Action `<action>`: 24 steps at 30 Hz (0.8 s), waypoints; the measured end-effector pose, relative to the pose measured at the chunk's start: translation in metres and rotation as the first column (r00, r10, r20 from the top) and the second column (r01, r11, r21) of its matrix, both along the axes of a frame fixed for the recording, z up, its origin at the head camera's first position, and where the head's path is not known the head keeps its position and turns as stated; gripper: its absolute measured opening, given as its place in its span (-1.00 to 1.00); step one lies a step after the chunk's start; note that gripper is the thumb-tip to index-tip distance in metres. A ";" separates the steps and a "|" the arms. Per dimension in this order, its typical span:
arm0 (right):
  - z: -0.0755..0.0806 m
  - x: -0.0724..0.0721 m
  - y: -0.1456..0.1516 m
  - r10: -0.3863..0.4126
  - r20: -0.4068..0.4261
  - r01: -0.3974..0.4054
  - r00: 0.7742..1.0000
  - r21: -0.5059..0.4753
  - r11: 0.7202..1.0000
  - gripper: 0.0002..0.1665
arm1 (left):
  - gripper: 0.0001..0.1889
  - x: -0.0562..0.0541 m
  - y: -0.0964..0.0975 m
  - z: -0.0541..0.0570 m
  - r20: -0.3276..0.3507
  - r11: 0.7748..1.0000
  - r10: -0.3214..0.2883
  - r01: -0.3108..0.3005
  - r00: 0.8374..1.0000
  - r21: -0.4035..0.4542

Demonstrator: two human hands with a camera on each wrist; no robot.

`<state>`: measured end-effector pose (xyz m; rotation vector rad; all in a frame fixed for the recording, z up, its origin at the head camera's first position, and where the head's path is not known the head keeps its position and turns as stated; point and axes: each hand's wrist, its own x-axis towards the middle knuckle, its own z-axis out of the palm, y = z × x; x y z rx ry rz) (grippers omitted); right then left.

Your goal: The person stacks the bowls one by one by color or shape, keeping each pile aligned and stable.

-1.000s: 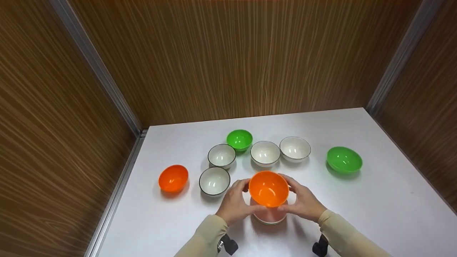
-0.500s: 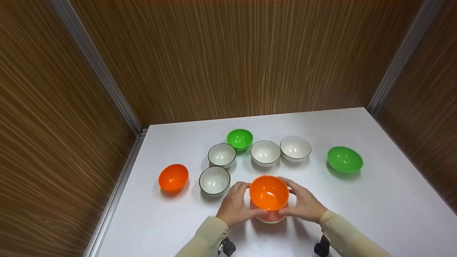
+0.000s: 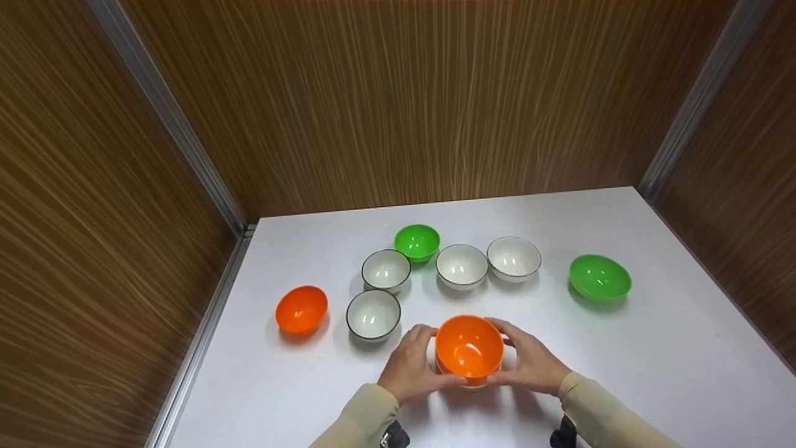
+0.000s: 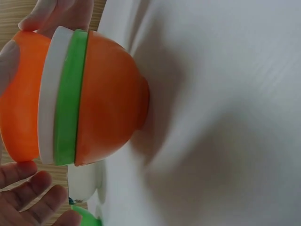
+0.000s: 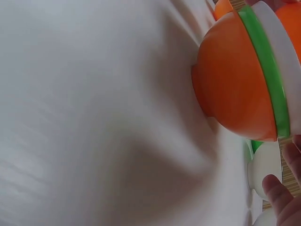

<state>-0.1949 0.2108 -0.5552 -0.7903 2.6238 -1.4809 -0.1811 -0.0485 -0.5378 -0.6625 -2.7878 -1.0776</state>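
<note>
Top bowl (image 3: 469, 345): orange, one, mouth up. Position: uppermost in a stack at the near side of the tabletop (image 3: 653, 379), over the white bowl; whether fully seated cannot be told.

Left hand (image 3: 407, 368): fingers (image 3: 423, 336) curved round the left side of the top bowl, thumb at its near side, grasping.

Right hand (image 3: 533, 363): fingers curved round the right side of the same bowl, thumb likewise at the near side, grasping.

Stack, below the top bowl, in descending order: white bowl (image 4: 49, 94), chiefly rim showing; green bowl (image 4: 70, 101), a band showing; base bowl (image 4: 110, 101), orange, its foot on the tabletop.

Loose bowls, all mouth up:
- Side bowl (image 3: 302, 310), orange, one, to the left, apart from the stack.
- White bowls with dark rims, four: near-left one (image 3: 374, 315); another (image 3: 386, 272) just behind it; a middle one (image 3: 462, 267) behind the stack; a rear-right one (image 3: 514, 259) just beside the middle one.
- Green, two: rear bowl (image 3: 417, 243), just behind the left-hand whites; far-right bowl (image 3: 600, 279), well apart.

Sleeves (image 3: 368, 410): pale beige, on both arms.

Surround: wood-grain panels (image 3: 429, 106), grey metal strips (image 3: 171, 121) at the corners.
</note>
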 end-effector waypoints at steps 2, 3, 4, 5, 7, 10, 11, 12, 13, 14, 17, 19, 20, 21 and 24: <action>0.002 0.002 -0.002 0.005 0.003 -0.005 1.000 -0.004 1.000 0.13 | -0.08 0.001 -0.001 -0.002 0.016 1.000 -0.003 0.003 1.000 -0.001; 0.006 0.004 -0.004 0.006 0.004 -0.006 1.000 -0.005 1.000 0.14 | -0.08 0.001 -0.001 -0.003 0.021 1.000 -0.005 0.005 1.000 0.000; 0.009 0.006 -0.005 0.007 0.008 -0.007 1.000 -0.007 1.000 0.14 | -0.08 0.001 -0.001 -0.004 0.026 1.000 -0.007 0.007 1.000 0.000; 0.009 0.006 -0.005 0.007 0.006 -0.007 1.000 -0.006 1.000 0.14 | -0.08 0.001 -0.001 -0.004 0.032 1.000 -0.008 0.008 0.999 -0.002; 0.007 0.005 -0.005 0.004 0.003 -0.004 1.000 0.005 1.000 0.14 | -0.10 0.001 -0.001 -0.005 0.022 1.000 -0.016 0.016 1.000 0.003; -0.001 0.000 -0.001 0.004 0.008 -0.004 1.000 0.021 1.000 0.16 | -0.12 -0.001 -0.001 -0.007 0.016 1.000 -0.021 0.021 1.000 0.009; -0.005 -0.003 0.001 0.004 0.006 -0.004 1.000 0.026 1.000 0.16 | -0.12 -0.002 -0.001 -0.007 0.015 1.000 -0.021 0.021 1.000 0.011; -0.006 -0.004 0.001 0.004 0.012 -0.004 1.000 0.029 1.000 0.17 | -0.11 -0.003 0.000 -0.007 0.015 1.000 -0.022 0.021 1.000 0.014; -0.006 -0.005 0.001 0.001 0.021 -0.001 1.000 0.028 1.000 0.18 | -0.10 -0.005 0.000 -0.007 0.021 1.000 -0.019 0.019 1.000 0.014; -0.005 -0.007 0.001 -0.001 0.027 0.000 1.000 0.026 1.000 0.18 | -0.08 -0.006 0.000 -0.008 0.029 1.000 -0.016 0.016 0.999 0.014; -0.005 -0.011 0.001 -0.005 0.028 0.005 1.000 0.024 1.000 0.18 | -0.04 -0.010 0.001 -0.008 0.053 1.000 -0.007 0.006 0.999 0.010; -0.005 -0.013 0.001 -0.011 0.025 0.010 1.000 0.024 1.000 0.17 | -0.03 -0.012 0.002 -0.007 0.063 1.000 -0.003 0.003 0.998 0.007; -0.005 -0.014 0.001 -0.014 0.026 0.014 1.000 0.023 1.000 0.17 | -0.02 -0.014 0.002 -0.007 0.074 1.000 -0.001 0.001 0.997 0.003; -0.005 -0.015 0.000 -0.016 0.028 0.016 0.999 0.022 1.000 0.17 | -0.02 -0.015 0.002 -0.007 0.082 1.000 0.000 0.000 0.997 0.001; -0.005 -0.018 0.000 -0.022 0.030 0.021 0.999 0.023 1.000 0.17 | -0.02 -0.018 0.002 -0.006 0.100 1.000 0.002 -0.002 0.995 0.000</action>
